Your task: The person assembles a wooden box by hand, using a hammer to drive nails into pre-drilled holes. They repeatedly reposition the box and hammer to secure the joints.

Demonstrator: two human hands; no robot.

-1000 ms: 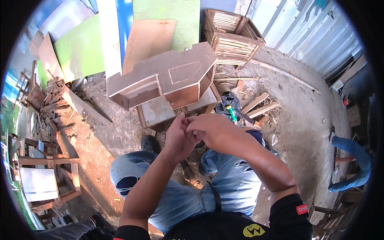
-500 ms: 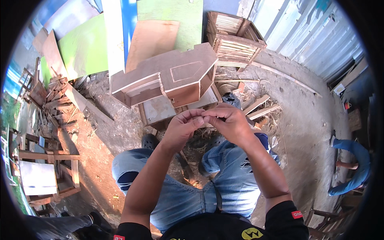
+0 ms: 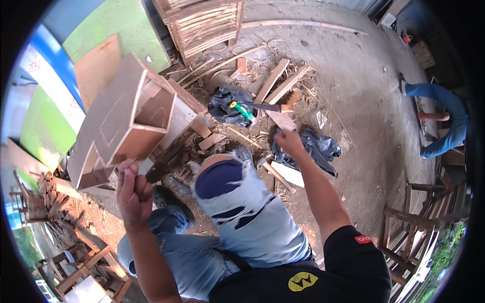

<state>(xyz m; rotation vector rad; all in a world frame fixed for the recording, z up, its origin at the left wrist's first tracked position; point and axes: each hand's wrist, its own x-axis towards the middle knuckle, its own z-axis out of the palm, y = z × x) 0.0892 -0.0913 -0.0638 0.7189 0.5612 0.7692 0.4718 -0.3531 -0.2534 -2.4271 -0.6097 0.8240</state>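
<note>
Pale flat piece, between black bags: probably light, stiff; best held by its edges. Right hand meets its near end, grip unclear; left hand is clenched, nothing visible inside.

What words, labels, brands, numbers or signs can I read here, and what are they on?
I describe lettering rather than copy it.
Red tag on the right black sleeve: small pale lettering.
Yellow round emblem on the black shirt: a dark, zigzag-like mark.
White panel at left: reddish marks, too blurred to read.
</note>
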